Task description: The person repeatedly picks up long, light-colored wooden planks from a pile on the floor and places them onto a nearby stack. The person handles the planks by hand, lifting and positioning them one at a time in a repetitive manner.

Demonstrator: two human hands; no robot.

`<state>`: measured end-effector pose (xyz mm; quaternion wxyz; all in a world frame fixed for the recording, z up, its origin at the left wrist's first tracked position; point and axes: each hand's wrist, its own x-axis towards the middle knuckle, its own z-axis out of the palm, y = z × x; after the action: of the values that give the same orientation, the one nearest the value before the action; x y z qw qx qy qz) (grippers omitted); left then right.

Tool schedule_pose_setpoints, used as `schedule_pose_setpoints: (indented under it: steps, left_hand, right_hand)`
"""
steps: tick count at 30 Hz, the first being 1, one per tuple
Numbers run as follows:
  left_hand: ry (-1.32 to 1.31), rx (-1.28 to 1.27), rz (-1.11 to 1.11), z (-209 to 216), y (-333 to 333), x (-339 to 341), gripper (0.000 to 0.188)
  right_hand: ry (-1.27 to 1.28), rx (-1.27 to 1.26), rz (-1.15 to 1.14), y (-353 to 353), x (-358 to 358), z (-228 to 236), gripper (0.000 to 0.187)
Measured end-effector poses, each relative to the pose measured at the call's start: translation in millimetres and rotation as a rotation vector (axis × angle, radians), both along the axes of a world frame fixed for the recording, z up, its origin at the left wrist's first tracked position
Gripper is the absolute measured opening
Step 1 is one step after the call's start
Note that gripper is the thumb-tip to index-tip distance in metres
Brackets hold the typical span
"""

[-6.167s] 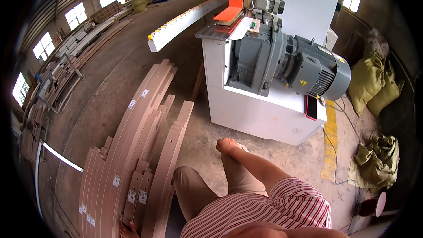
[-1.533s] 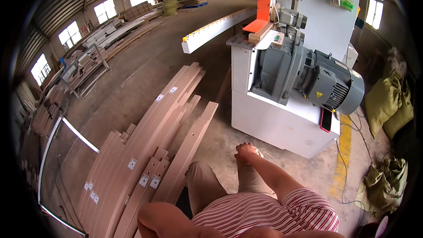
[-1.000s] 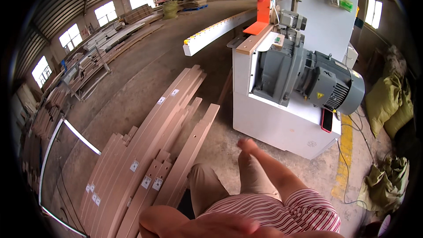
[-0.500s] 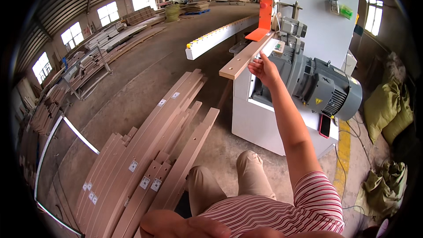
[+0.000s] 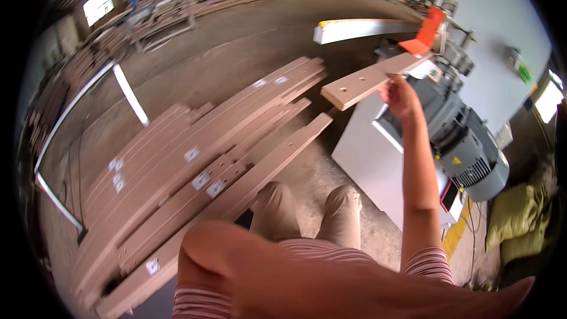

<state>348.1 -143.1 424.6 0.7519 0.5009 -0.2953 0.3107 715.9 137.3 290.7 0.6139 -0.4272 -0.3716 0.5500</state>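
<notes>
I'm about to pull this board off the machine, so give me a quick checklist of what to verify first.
1. Right hand grips the board: ok, closed around its edge.
2. Left hand supporting: cannot tell, hand out of view.
3. Board's free end clear of the stack: ok, held in the air above it.
4. Far end free of the machine: cannot tell, hidden near the orange guard.
5. Footing: ok, bare floor around the feet.

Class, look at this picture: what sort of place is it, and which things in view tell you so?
Probably a woodworking shop: curved boards stacked on the concrete floor, a white machine with a big grey motor, and the right hand holding a plank.
</notes>
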Motion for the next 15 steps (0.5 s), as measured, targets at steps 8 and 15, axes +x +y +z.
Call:
schedule_pose_setpoints:
  steps: [8, 15]
  left_hand:
    - [0.222, 0.056, -0.381, 8.0, -1.2, 7.8, 0.058]
    - [0.544, -0.048, 0.358, -161.3, 69.4, 69.2, 0.048]
  right_hand:
    - [0.046, 0.011, -0.005, -25.4, -50.6, 1.0, 0.029]
    - [0.12, 0.011, 0.22, -66.7, -97.1, 7.4, 0.032]
